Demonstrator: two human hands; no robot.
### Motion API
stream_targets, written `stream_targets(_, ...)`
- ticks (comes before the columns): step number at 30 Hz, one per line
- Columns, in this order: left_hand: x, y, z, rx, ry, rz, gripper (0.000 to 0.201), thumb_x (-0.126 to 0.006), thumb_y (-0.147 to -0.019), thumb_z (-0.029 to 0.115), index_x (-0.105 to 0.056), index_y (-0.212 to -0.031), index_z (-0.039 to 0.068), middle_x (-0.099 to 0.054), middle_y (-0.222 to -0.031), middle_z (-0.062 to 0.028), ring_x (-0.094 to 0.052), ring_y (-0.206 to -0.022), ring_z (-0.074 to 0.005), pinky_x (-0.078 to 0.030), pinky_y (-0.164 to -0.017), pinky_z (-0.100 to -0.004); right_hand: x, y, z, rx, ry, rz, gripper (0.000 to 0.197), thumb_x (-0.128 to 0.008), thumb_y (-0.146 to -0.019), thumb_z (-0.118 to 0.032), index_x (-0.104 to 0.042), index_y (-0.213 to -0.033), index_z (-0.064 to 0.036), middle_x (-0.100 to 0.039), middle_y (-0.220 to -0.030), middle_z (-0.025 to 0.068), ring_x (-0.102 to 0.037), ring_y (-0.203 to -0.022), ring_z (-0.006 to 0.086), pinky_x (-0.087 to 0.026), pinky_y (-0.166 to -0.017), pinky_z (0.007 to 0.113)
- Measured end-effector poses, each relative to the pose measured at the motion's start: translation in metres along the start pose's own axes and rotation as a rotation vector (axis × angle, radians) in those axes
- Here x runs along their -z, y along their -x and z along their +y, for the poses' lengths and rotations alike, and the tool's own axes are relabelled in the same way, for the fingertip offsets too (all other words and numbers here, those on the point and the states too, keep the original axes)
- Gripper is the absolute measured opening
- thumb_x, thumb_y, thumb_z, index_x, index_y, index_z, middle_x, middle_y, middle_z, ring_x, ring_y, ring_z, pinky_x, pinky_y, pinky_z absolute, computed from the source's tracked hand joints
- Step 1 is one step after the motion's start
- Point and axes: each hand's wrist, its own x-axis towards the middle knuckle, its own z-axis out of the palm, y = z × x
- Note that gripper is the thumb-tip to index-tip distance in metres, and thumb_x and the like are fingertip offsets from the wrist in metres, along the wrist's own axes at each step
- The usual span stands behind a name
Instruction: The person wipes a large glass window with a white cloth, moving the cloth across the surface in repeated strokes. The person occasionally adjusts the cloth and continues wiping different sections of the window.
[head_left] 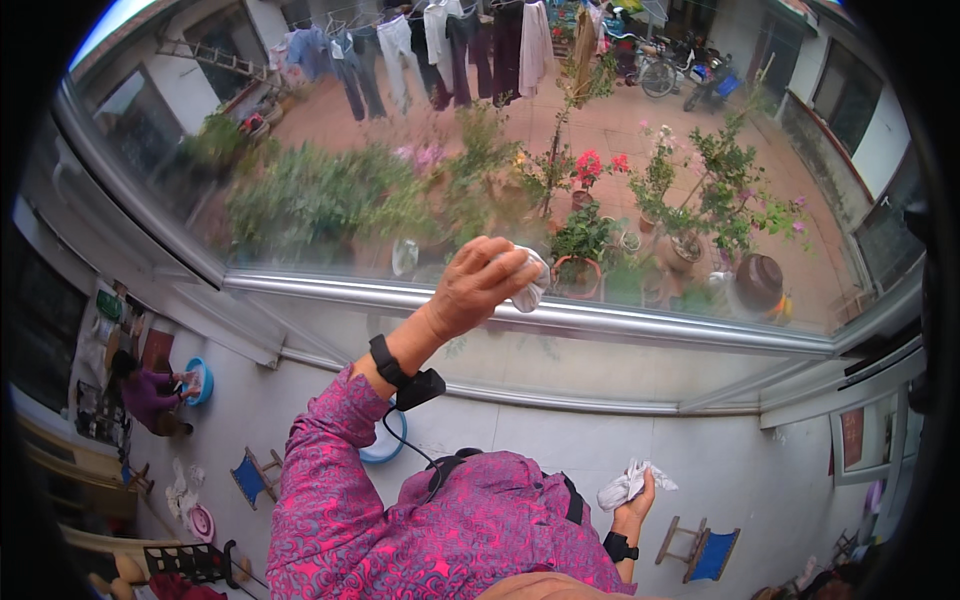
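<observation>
While the head view looks down over the person's magenta patterned sleeves, the left hand sits at centre frame, fingers curled shut around a white cloth pressed against the window glass just above the metal window rail. The cloth bulges from the right side of the fist, toward frame right. At lower right, the right hand hangs low, fingers closed on a second crumpled white rag, well apart from the glass. The left hand is nearer the pane.
</observation>
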Motion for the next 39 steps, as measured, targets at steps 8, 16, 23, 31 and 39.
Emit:
stream_targets(8,0.093,-0.114,-0.11,0.191,-0.316,0.692,0.045,-0.068,-0.079,-0.003,-0.073,-0.119,0.016,-0.065,-0.118,-0.0046,-0.058,-0.107,-0.0271,-0.044,-0.095,-0.0418,0.029,-0.002,0.0,-0.001,-0.01,0.057,0.021,-0.066,-0.094,-0.028,-0.065,-0.104,-0.0094,-0.068,-0.088,0.0063,-0.065,-0.08,0.0204,-0.053,-0.071,0.035)
stream_targets(16,-0.028,-0.012,0.008,-0.028,-0.102,0.006,0.04,-0.069,-0.08,0.012,-0.071,-0.119,0.018,-0.06,-0.12,0.0001,-0.057,-0.112,-0.0208,-0.049,-0.095,-0.0392,0.012,-0.003,0.004,0.015,-0.02,0.024,0.021,-0.066,-0.094,-0.027,-0.065,-0.105,-0.0087,-0.068,-0.091,0.006,-0.065,-0.08,0.0204,-0.054,-0.073,0.035)
stream_targets(23,0.029,-0.065,-0.04,0.026,-0.222,0.197,0.041,-0.069,-0.08,0.004,-0.074,-0.118,0.017,-0.066,-0.118,-0.004,-0.06,-0.112,-0.0255,-0.048,-0.099,-0.0398,0.029,0.002,0.001,-0.002,-0.055,-0.003,0.025,-0.068,-0.093,-0.023,-0.063,-0.112,-0.0079,-0.067,-0.101,0.0049,-0.065,-0.091,0.02,-0.053,-0.08,0.036)
stream_targets(31,0.042,-0.134,-0.068,0.148,-0.383,0.551,0.042,-0.066,-0.078,-0.004,-0.075,-0.114,0.016,-0.065,-0.114,-0.0033,-0.058,-0.11,-0.0269,-0.046,-0.096,-0.0397,0.034,-0.002,0.003,0.029,-0.089,0.005,0.018,-0.066,-0.094,-0.026,-0.065,-0.101,-0.0088,-0.067,-0.09,0.0049,-0.064,-0.081,0.0201,-0.053,-0.073,0.034)
stream_targets(39,-0.023,-0.014,0.013,-0.179,-0.094,-0.18,0.039,-0.07,-0.078,0.011,-0.071,-0.116,0.016,-0.06,-0.119,-0.0004,-0.058,-0.111,-0.0203,-0.05,-0.095,-0.0382,0.039,-0.006,0.004,0.009,-0.074,-0.011,0.025,-0.067,-0.093,-0.023,-0.063,-0.113,-0.008,-0.066,-0.103,0.0046,-0.064,-0.095,0.02,-0.053,-0.082,0.036)
